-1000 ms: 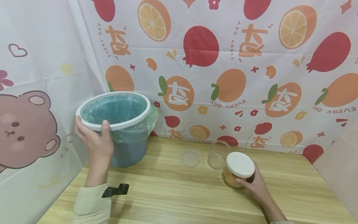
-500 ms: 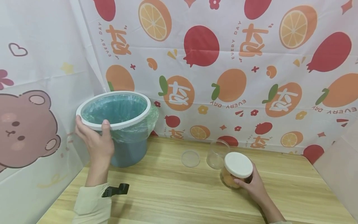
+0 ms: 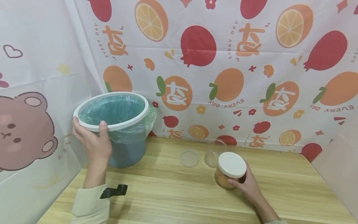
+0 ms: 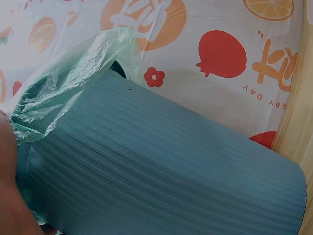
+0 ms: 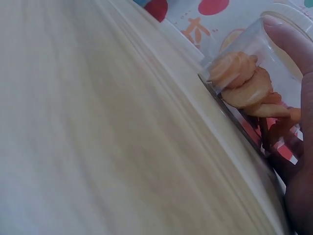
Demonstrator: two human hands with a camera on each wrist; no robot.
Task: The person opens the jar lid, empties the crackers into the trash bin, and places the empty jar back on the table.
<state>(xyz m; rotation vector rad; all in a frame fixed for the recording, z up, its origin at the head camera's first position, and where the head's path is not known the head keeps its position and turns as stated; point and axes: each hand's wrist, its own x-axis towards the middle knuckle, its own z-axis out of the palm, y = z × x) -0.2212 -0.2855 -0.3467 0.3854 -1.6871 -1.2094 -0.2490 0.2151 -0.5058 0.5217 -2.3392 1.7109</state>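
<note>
On the left of the head view stands a blue trash can with a white rim ring and a green plastic liner. My left hand holds it at the rim's near-left side, thumb up against the ring. In the left wrist view the can's ribbed wall fills most of the picture. My right hand grips a clear jar with a white lid around its right side, low over the table. Through the jar's wall in the right wrist view, several cookies show.
Behind the held jar stands a clear, lidless jar, partly overlapped by it. A round clear lid lies flat to its left on the wood-grain table. Fruit-print cloth hangs along the back, and a bear-print cloth at the left.
My right hand has shifted the lidded jar slightly left, so it overlaps the lidless jar more. The left hand keeps its hold on the trash can. The head view has turned a little.
</note>
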